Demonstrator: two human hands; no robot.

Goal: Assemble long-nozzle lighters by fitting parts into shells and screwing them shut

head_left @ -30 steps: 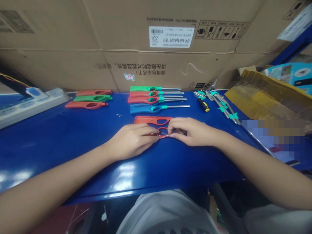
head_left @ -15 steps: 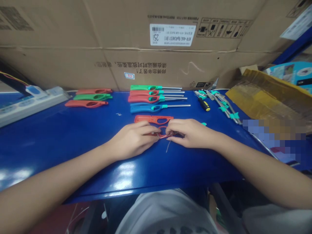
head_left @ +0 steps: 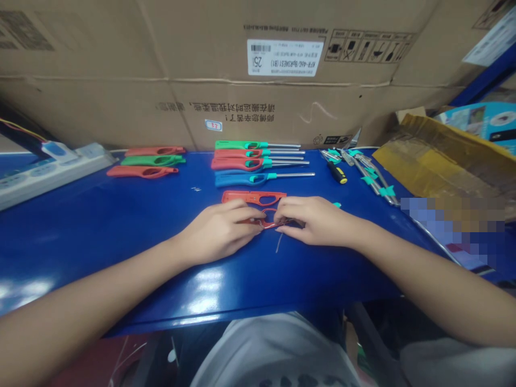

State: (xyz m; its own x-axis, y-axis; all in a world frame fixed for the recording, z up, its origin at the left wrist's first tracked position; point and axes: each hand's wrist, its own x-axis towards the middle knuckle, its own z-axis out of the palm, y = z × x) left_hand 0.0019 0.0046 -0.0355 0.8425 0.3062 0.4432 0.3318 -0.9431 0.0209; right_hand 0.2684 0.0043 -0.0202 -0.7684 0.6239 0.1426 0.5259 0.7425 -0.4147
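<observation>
My left hand (head_left: 226, 228) is closed around the grip end of a red lighter casing (head_left: 269, 224), low over the table. At the casing's other end, the fingers of my right hand (head_left: 312, 219) pinch its narrow part, where a thin wire (head_left: 279, 243) hangs down toward me. Much of this casing is covered by my fingers. Just beyond my hands lies a loose red casing half (head_left: 255, 197), its hollow side up. A bit of turquoise plastic (head_left: 337, 205) shows behind my right hand.
Assembled gas lighters (head_left: 242, 178) lie in a stack farther back, with several empty casings (head_left: 143, 171) to their left. A screwdriver (head_left: 337, 173) and metal tubes with turquoise parts (head_left: 373, 180) are at right, beside a taped box (head_left: 439, 156). A power strip (head_left: 56, 166) stands left.
The thin wire's lower end has shifted very slightly. Both hands keep the same hold and place.
</observation>
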